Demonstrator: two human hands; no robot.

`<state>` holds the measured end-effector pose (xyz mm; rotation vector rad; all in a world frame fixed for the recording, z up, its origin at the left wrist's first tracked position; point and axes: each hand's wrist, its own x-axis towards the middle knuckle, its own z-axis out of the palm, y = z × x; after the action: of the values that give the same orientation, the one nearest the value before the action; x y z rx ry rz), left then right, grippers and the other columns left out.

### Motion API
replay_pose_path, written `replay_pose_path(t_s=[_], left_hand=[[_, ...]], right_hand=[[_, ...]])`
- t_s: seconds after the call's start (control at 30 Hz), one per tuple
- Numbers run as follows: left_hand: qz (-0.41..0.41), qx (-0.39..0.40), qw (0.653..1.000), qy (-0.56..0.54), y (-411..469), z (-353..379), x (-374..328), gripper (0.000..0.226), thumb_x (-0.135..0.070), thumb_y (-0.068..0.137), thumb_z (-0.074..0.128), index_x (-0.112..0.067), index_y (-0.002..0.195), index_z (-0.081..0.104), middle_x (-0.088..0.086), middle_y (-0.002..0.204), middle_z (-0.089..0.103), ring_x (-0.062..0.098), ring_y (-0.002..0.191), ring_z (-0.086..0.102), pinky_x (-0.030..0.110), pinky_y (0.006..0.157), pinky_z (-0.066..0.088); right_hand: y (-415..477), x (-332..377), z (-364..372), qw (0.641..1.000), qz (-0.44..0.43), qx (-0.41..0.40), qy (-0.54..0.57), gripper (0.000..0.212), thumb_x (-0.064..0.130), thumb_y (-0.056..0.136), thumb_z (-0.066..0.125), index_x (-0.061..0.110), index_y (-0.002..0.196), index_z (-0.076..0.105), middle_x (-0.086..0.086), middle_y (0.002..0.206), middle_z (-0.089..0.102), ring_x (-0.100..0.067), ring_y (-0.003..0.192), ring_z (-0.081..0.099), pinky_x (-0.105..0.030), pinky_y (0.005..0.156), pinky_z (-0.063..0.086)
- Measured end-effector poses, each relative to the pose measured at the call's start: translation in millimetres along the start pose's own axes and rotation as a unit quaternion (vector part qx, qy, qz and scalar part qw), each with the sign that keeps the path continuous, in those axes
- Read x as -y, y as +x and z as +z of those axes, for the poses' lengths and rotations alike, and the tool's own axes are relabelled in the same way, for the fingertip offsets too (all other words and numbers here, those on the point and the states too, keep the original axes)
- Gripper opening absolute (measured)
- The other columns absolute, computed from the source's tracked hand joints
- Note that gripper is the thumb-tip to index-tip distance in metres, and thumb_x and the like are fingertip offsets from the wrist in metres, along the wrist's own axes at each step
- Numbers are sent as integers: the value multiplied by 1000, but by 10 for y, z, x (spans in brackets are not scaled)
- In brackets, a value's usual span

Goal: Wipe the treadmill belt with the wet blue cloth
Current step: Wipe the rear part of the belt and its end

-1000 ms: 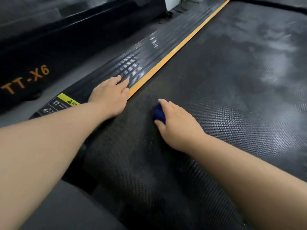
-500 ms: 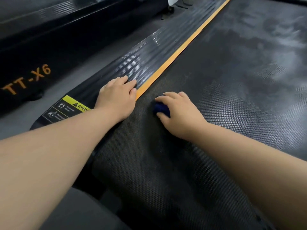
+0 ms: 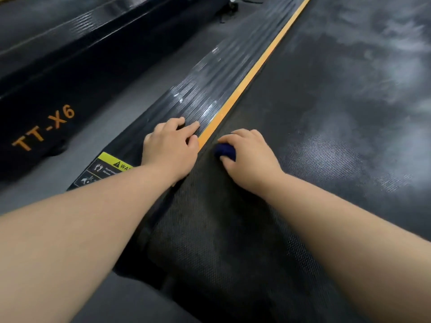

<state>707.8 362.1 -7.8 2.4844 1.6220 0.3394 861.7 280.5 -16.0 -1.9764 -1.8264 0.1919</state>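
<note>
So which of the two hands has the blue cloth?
The right hand, curled round the blue cloth on the treadmill belt. The left hand holds nothing; it rests on the ribbed side rail across the orange stripe.

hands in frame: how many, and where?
2: left hand rests on the side rail; right hand grips the cloth on the belt. Both show fully.

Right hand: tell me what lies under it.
A bunched dark blue cloth peeks out beside the thumb of the right hand, on the black textured treadmill belt. The rest of the cloth is covered by palm and fingers.
</note>
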Motion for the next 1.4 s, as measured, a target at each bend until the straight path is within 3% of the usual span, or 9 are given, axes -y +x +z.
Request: replay_pose_path(t_s=[0.27,0.5,0.67,0.87,0.97,1.07,1.2,1.27,1.4], left_hand=[[31,-16,999,-21,47,13,68,39,-39,97,38,-42,134,50,-5,140,42,19,128,34,44,107,24],[29,-2,999,-30,27,-3,64,40,-36,96,40,-43,135,48,-5,143,39,18,132,30,42,108,22],[34,21,999,-22,13,-37,65,43,-37,97,36,-43,139,41,-6,146,34,16,134,26,43,110,21],[30,22,999,-28,43,-51,62,44,-38,97,35,-44,140,39,-7,148,31,15,136,23,41,110,19],[25,13,999,-26,54,-30,69,43,-37,96,38,-44,138,41,-6,148,33,16,135,25,40,109,20],[24,12,999,-26,36,-22,75,44,-35,97,37,-43,139,41,-6,148,34,16,136,25,41,109,20],[34,16,999,-23,43,-26,89,46,-30,98,35,-42,142,37,-6,148,32,17,137,24,42,111,20],[34,12,999,-21,44,-26,83,47,-28,98,35,-42,142,36,-7,148,32,16,136,24,41,111,20],[34,4,999,-19,51,-5,108,46,-27,96,38,-42,139,42,-5,146,36,18,135,27,43,109,23]], right_hand=[[499,-165,19,988,147,-40,-33,33,26,90,51,29,123,55,4,125,54,-23,114,41,-39,91,42],[228,99,83,998,51,0,-34,38,28,88,58,29,126,55,4,124,53,-21,112,42,-37,97,40],[605,-218,-35,973,216,-67,-40,39,29,90,53,22,129,52,-2,128,53,-28,116,42,-39,100,37],[270,17,-140,988,123,80,41,64,20,95,46,23,151,16,3,158,16,-20,142,19,-24,112,12],[192,54,-176,994,51,91,-22,66,24,92,57,28,149,24,10,154,27,-19,132,31,-25,110,20],[375,5,-98,998,50,18,-36,52,18,91,56,26,141,42,5,144,42,-25,119,40,-32,106,29],[928,-244,-44,970,229,-80,-14,40,14,93,49,18,133,49,-7,134,48,-32,118,40,-35,99,33],[1017,-226,-18,965,253,-62,-21,39,20,92,48,14,131,49,-10,126,47,-31,115,41,-35,93,36],[586,18,-45,984,179,10,9,36,33,83,61,19,115,58,-1,105,42,-22,97,51,-27,80,41]])
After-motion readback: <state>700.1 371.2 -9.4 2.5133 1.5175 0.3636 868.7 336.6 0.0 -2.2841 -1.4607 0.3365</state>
